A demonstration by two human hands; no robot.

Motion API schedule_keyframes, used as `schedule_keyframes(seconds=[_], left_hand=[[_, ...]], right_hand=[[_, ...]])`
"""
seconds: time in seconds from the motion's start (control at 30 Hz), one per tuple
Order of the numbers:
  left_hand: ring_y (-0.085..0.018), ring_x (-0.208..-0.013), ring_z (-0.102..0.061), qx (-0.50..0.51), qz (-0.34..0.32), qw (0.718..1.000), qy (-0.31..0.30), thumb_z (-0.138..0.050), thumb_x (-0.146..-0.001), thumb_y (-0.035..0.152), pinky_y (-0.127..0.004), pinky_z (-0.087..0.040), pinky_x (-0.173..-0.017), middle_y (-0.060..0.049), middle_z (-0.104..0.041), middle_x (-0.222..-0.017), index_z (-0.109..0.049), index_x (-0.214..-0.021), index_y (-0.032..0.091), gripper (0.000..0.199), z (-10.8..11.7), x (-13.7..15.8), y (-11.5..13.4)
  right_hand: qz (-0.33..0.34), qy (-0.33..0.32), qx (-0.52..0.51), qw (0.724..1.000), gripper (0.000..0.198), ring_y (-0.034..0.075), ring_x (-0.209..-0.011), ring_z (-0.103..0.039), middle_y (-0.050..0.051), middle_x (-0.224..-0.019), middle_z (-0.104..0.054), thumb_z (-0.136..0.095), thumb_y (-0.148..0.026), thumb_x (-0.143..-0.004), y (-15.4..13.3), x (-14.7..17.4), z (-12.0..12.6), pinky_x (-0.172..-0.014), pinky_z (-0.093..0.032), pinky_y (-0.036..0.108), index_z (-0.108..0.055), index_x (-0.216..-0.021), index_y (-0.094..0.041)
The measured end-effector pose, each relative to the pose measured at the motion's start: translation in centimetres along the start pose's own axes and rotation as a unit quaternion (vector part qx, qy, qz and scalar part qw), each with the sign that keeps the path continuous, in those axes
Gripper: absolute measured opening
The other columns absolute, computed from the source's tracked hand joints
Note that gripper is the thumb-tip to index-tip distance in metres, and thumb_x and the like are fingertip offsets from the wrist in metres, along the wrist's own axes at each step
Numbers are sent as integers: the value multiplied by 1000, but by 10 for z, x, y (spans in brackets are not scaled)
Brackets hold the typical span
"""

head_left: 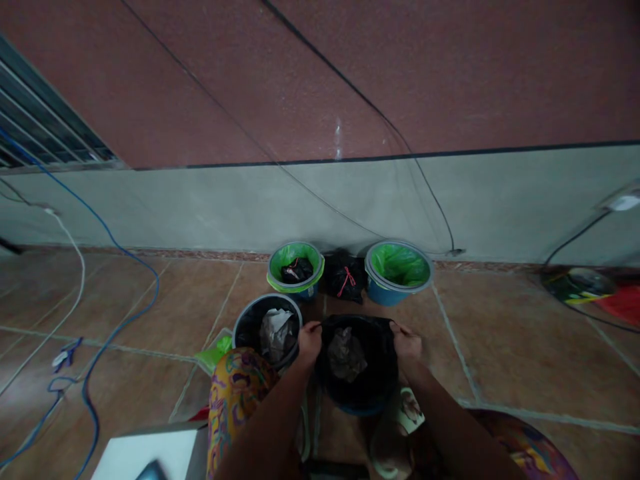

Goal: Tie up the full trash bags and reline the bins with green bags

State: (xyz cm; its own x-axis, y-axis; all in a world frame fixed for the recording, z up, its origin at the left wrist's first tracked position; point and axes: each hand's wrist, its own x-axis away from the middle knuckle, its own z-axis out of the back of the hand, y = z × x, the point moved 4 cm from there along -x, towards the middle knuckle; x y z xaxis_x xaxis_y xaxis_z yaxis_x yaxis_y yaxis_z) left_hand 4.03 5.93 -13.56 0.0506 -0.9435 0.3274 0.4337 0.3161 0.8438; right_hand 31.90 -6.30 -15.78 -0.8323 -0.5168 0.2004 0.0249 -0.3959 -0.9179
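Between my feet stands a round bin [357, 408] with a black bin liner [373, 333] inside it. My left hand [310, 340] is closed on the liner's edge at the left of the rim. On the other side, my right hand [407, 341] pinches the same liner's edge, so the top is pulled taut between them. A crumpled dark plastic bag [346, 355] lies inside the liner. Close to my left hand is a grey-rimmed bin [241, 313], lined in black, with crumpled plastic and a white piece in it.
Against the wall stand two blue bins with green liners, the left bin [310, 290] and the right bin [387, 295]. A tied black bag [345, 277] sits between them. Blue cable [113, 320] crosses the floor at left. A white box [150, 447] is at lower left.
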Motion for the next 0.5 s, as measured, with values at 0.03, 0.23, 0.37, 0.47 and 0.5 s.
schedule_keyframes(seconds=[0.03, 0.23, 0.37, 0.47, 0.5], left_hand=[[-16, -72, -65, 10, -9, 1000, 5, -59, -72, 16, -26, -50, -71, -4, -72, -75, -73, -78, 16, 16, 3, 1, -1], [-18, -69, -63, 37, -15, 995, 88, -50, -70, 14, -31, -52, -74, -1, -65, -64, -63, -64, 18, 15, 36, 12, -28], [-20, -82, -65, 25, -5, 993, 118, -49, -69, 11, -36, -51, -88, -2, -66, -70, -58, -61, 20, 16, 46, 17, -34], [-21, -93, -67, 18, 5, 992, 121, -49, -73, 11, -35, -49, -95, -5, -70, -81, -61, -70, 19, 15, 46, 17, -27], [-21, -97, -66, 17, 9, 993, 120, -50, -75, 11, -36, -48, -98, -6, -71, -87, -62, -74, 18, 14, 47, 18, -25]], right_hand=[[0, 9, -41, 999, 44, 26, -81, -69, 9, -74, -75, -65, -54, -69, -5, 1, 0, -74, -53, 35, -77, -85, -14], [-18, 81, -156, 984, 45, 21, -78, -67, 8, -79, -75, -75, -52, -60, -4, 11, 27, -69, -53, 31, -75, -83, -14], [-47, 106, -112, 987, 35, 21, -79, -67, 9, -83, -75, -71, -42, -65, 10, 13, 44, -69, -53, 29, -73, -85, -13], [-41, 89, 19, 995, 35, 23, -82, -69, 12, -89, -75, -58, -37, -76, 12, 12, 52, -70, -54, 30, -72, -94, -11], [-29, 75, 82, 993, 37, 24, -82, -69, 14, -90, -74, -53, -35, -78, 11, 12, 54, -70, -54, 31, -72, -98, -10]])
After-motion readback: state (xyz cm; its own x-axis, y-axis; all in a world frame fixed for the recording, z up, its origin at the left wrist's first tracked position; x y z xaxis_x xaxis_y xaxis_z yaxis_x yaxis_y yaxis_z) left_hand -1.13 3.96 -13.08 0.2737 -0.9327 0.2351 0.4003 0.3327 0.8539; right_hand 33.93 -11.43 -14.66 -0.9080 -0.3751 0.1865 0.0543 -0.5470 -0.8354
